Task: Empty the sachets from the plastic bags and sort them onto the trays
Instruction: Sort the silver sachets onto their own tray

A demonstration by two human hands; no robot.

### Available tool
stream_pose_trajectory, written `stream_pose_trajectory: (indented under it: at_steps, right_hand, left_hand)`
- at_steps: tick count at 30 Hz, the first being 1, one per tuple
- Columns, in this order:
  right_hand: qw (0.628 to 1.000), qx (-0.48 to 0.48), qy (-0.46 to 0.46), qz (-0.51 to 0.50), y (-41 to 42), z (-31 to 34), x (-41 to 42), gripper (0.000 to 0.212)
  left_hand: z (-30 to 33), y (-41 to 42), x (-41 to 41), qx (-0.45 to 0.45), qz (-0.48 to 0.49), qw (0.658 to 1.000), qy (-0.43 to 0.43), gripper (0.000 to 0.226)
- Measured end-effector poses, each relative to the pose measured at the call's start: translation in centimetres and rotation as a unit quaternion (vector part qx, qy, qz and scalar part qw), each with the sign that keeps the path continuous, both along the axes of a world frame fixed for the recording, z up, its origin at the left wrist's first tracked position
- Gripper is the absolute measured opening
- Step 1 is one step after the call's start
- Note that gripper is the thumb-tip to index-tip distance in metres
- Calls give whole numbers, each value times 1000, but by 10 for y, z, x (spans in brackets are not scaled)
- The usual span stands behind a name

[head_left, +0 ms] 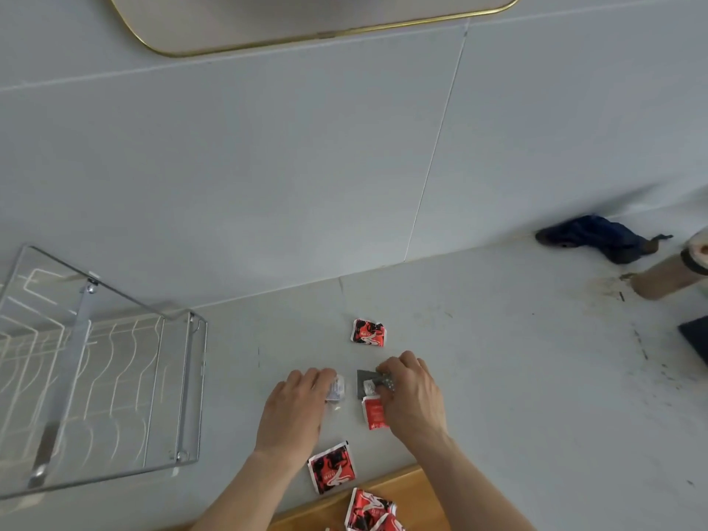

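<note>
Left grip (297,406) pinches a clear plastic bag (336,389) on the bench (517,377). Right grip (412,392) grasps a grey sachet (366,382), a red sachet (373,412) just below it.

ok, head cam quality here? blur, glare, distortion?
Head view: soft, even light, faint shadows under the left hand and right hand; wide-angle bend in the wall seams and mirror rim; sachet print too soft to read; clear rack shows pale reflections; no harsh glare.
</note>
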State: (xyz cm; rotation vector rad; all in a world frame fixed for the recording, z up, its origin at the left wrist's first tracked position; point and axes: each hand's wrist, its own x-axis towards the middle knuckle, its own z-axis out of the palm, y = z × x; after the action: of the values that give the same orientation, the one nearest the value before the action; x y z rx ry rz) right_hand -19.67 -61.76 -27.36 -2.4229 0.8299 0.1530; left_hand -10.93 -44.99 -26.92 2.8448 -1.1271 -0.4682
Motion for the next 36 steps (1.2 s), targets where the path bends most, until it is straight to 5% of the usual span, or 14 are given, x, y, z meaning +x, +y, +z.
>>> stream_pose_trajectory:
  at_steps: [6, 11, 21, 36]
  right_hand:
    - [1000, 16, -21, 6, -2, 5, 6, 10]
    - [991, 85, -57, -89, 1, 15, 18, 7]
    - [968, 237, -62, -58, 65, 25, 17, 6]
    - [974, 222, 3, 35, 247, 39, -11, 12]
  left_hand:
    - [11, -8, -1, -103, 191, 975, 48, 27]
    - [21, 9, 7, -161, 309, 928, 135, 20]
    - [29, 82, -15, -225, 353, 880, 224, 15]
    - [33, 280, -61, -264, 434, 829, 234, 15]
